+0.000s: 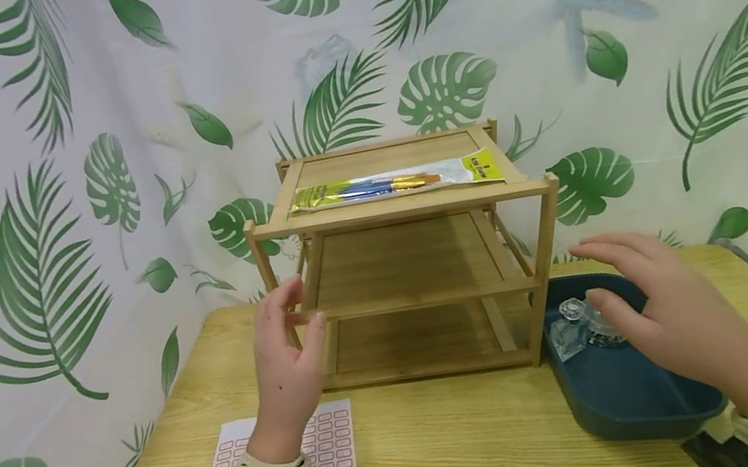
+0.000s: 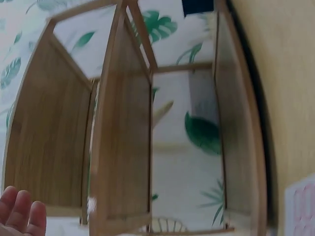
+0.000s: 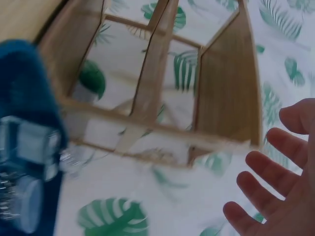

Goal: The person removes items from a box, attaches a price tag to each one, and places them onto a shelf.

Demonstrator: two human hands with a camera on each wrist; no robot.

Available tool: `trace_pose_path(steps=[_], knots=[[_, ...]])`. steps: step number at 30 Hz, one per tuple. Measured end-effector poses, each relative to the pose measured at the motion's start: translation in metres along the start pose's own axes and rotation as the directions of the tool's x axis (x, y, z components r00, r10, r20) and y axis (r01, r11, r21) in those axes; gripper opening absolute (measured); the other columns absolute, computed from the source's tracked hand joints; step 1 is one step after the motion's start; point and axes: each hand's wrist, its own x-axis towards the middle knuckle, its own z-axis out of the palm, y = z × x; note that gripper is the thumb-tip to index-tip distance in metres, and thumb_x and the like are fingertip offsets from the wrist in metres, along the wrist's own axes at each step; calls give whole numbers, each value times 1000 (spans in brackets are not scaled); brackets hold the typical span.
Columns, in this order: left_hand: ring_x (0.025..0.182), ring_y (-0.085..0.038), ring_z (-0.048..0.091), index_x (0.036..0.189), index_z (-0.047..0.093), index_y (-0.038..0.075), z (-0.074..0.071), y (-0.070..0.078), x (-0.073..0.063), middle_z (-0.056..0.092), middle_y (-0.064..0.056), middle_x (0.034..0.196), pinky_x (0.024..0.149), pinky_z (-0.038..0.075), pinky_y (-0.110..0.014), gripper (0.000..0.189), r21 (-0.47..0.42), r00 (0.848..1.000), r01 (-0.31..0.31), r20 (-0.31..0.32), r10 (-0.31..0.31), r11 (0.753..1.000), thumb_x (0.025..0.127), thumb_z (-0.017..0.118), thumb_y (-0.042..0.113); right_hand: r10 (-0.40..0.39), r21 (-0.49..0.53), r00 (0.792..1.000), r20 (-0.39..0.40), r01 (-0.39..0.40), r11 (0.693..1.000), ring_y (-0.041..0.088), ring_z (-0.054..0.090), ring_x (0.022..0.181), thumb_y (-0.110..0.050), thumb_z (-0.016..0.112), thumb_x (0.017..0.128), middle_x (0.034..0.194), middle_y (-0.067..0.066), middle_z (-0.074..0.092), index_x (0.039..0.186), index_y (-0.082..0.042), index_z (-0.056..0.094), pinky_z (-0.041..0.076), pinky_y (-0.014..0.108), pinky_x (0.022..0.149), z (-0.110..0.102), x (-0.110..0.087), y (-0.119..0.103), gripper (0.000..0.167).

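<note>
2 bare hands, well apart, flank the front of a tan 3-tier wooden shelf [image 1: 410, 265].
Left hand [image 1: 288, 365] near the shelf's left front post, right hand [image 1: 665, 307] beyond its right post; fingers of both loose, gripping nothing. On the shelf's top board: flat clear plastic packet of blue-handled, gold-ferruled brushes [image 1: 402, 182], yellow-green ends; dark lettering on the right end, too small to read surely. Right of the shelf: dark blue rounded plastic bin [image 1: 644, 399], holding clear faceted glass pieces [image 1: 570, 339] below the right hand. Front-left of the shelf: white sheet of red-outlined rectangular labels [image 1: 331, 441], partly behind the left forearm; any print illegible.
</note>
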Motion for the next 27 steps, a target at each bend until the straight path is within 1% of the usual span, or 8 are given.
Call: trace_pose_path(steps=[3, 7, 10, 14, 17, 19, 23, 27], knots=[[121, -29, 52, 145, 49, 12, 17, 5, -7, 54, -9, 134, 97, 47, -46, 50, -34, 994, 19, 111, -15, 999, 98, 64, 6, 100, 20, 995, 9, -101, 995, 44, 45, 129, -8, 69, 96, 141, 17, 52, 143, -11, 56, 36, 66, 94, -2, -19, 15, 49], [123, -22, 52, 149, 46, 15, 43, 10, -16, 54, -11, 136, 100, 46, -48, 51, -43, 968, 64, 245, -52, 997, 101, 63, 15, 211, 7, 977, 29, -212, 977, 44, 49, 120, -13, 65, 100, 139, 21, 52, 144, -7, 54, 41, 37, 96, -2, -41, 40, 46], [126, -19, 50, 151, 43, 13, 61, 14, -21, 52, -9, 139, 103, 45, -47, 53, -45, 942, 96, 328, -76, 994, 102, 62, 22, 300, 1, 952, 60, -300, 954, 42, 51, 116, -16, 62, 102, 136, 24, 52, 143, -1, 53, 36, 15, 79, 0, -54, 58, 44], [132, -16, 47, 153, 41, 17, 86, 19, -27, 49, -2, 144, 106, 44, -47, 56, -41, 896, 138, 431, -107, 990, 103, 61, 30, 420, -15, 900, 114, -421, 907, 48, 52, 111, -18, 58, 104, 133, 31, 49, 141, 8, 49, 50, 29, 78, 6, -70, 80, 46], [132, -14, 46, 153, 40, 21, 106, 24, -31, 49, 3, 143, 105, 44, -43, 56, -25, 861, 148, 495, -116, 989, 103, 61, 33, 504, -44, 842, 192, -506, 861, 54, 53, 109, -21, 53, 106, 132, 39, 46, 143, 15, 42, 53, 52, 76, 10, -79, 99, 53], [132, -12, 46, 153, 40, 24, 120, 26, -34, 49, 5, 142, 105, 44, -40, 56, -22, 837, 151, 535, -116, 988, 103, 61, 34, 546, -45, 795, 263, -555, 831, 56, 54, 108, -24, 50, 107, 131, 44, 44, 145, 18, 35, 52, 57, 78, 12, -84, 111, 58], [131, -10, 47, 154, 39, 26, 148, 31, -41, 49, 7, 141, 105, 44, -35, 57, -10, 782, 177, 609, -134, 984, 103, 61, 37, 580, -21, 723, 374, -619, 785, 58, 53, 110, -24, 47, 108, 130, 47, 42, 147, 22, 24, 54, 55, 80, 19, -96, 128, 64], [130, -9, 48, 154, 39, 26, 175, 35, -46, 49, 6, 144, 104, 45, -32, 59, 7, 732, 208, 663, -160, 978, 102, 63, 37, 589, 3, 698, 406, -646, 763, 60, 49, 115, -17, 45, 107, 134, 46, 39, 150, 19, 21, 54, 52, 81, 24, -104, 134, 60]])
